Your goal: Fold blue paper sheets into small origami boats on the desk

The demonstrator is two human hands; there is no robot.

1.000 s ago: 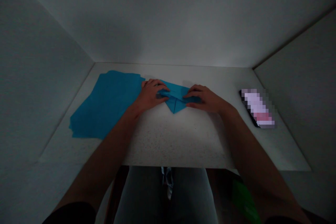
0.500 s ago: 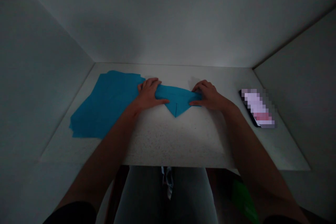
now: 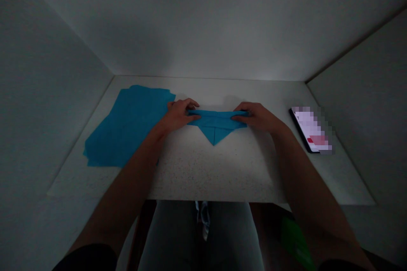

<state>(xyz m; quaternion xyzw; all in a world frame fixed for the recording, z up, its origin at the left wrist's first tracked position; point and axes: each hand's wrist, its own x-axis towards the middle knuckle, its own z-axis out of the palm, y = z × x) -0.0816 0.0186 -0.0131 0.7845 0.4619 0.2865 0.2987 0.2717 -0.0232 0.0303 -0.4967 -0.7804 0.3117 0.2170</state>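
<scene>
A folded blue sheet (image 3: 214,125) lies on the pale tabletop (image 3: 203,173), its upper part a narrow layered band and its lower part a point aimed toward me. A dark line runs down the middle of that point. My left hand (image 3: 180,114) pinches the band's left end between thumb and fingers. At the band's right end, my right hand (image 3: 251,115) grips the sheet the same way, thumb on the near side. Some fingertips are hidden behind the fold.
Left of my left hand lies a spread stack of blue sheets (image 3: 127,129), partly under my forearm. A phone with a lit, blurred screen (image 3: 310,129) rests on the right. Walls enclose the table at the back and both sides.
The upper edge of the blue sheet has come down toward me, making a narrower, straighter band. Both hands have closed more tightly on its ends.
</scene>
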